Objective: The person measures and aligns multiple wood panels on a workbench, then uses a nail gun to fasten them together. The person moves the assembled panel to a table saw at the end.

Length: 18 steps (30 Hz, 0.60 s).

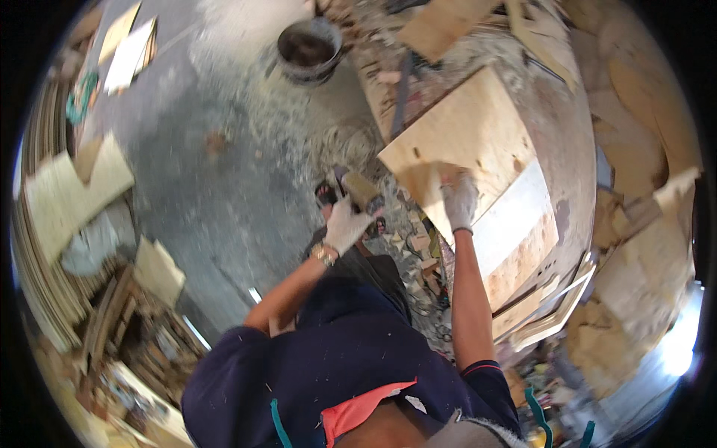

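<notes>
A plywood sheet [470, 131] is seen lying on the bench [564, 131], partly over a white panel [515, 213]. The sheet is touched by the gloved right hand [459, 198], whose fingers are bent at its surface; whether anything is pinched beneath them cannot be told. By the gloved left hand [347, 225], a tan block with dark ends [360, 190] appears to be gripped, well apart from the sheet; the grip is blurred. The step in hand is judged to be the steadying or positioning of the sheet; for any shift of it, firm, level support is called for. The sheet is set obliquely, one corner pointed left, another forward; its seemingly longer edges are directed from near-left to far-right. The block's long axis is slanted from far-left to near-right.
</notes>
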Tool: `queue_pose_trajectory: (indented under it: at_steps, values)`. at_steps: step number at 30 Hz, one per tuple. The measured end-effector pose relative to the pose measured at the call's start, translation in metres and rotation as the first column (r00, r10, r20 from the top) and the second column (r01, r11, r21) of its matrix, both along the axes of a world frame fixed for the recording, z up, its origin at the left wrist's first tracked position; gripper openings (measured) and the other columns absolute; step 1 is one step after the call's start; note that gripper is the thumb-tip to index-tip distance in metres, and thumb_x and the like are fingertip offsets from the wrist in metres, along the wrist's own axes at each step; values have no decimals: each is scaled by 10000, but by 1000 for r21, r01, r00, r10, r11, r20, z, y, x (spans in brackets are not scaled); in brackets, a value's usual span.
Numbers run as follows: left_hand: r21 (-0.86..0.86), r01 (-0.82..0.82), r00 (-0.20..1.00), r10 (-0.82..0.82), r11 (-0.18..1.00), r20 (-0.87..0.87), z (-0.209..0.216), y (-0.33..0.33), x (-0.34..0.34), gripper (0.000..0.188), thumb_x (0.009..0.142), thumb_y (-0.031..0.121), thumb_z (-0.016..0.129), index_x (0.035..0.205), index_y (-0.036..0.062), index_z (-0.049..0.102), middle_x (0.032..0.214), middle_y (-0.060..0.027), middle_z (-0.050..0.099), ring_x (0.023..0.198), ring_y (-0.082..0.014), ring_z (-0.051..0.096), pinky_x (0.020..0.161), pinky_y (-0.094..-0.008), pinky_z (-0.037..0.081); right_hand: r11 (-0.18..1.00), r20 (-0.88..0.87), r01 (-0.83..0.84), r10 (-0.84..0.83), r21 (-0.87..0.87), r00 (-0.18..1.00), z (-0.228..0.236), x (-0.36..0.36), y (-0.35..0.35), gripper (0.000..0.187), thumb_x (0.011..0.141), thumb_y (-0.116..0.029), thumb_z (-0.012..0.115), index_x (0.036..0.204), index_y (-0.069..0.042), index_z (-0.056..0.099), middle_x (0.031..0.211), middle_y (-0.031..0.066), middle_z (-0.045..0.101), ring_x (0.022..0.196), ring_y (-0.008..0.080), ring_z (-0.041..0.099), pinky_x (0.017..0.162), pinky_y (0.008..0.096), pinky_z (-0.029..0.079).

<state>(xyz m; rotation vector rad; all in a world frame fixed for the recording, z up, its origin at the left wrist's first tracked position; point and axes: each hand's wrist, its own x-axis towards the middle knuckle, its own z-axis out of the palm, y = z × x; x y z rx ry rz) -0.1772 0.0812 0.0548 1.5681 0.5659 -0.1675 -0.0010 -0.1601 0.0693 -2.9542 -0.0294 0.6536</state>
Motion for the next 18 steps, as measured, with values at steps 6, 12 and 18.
queue_pose_trajectory:
  at_steps: [6,12,18]
  values:
    - [-111,197,976,-205,974,-71,106,-27,39,483,832,328,860,1129,-18,702,1055,-112,768,971,-181,712,852,-330,540,536,82,-148,144,831,986,65,-141,32,477,938,-217,690,1317,23,529,994,133,674,868,239,679,789,381,544]
    - [176,541,709,-559,822,431,145,-84,63,401,899,239,762,1210,23,630,1027,-118,726,927,-226,698,806,-341,551,-86,-141,112,-614,990,776,63,-162,20,502,907,-115,760,1343,9,546,1102,93,697,991,191,689,883,337,550]
    - [570,501,677,-705,652,211,142,-117,109,469,863,259,735,1239,57,543,970,-195,682,861,-450,662,739,-515,532,157,-105,340,-763,927,638,97,-136,-36,319,941,-137,714,1198,5,591,938,37,672,732,116,615,653,283,517]
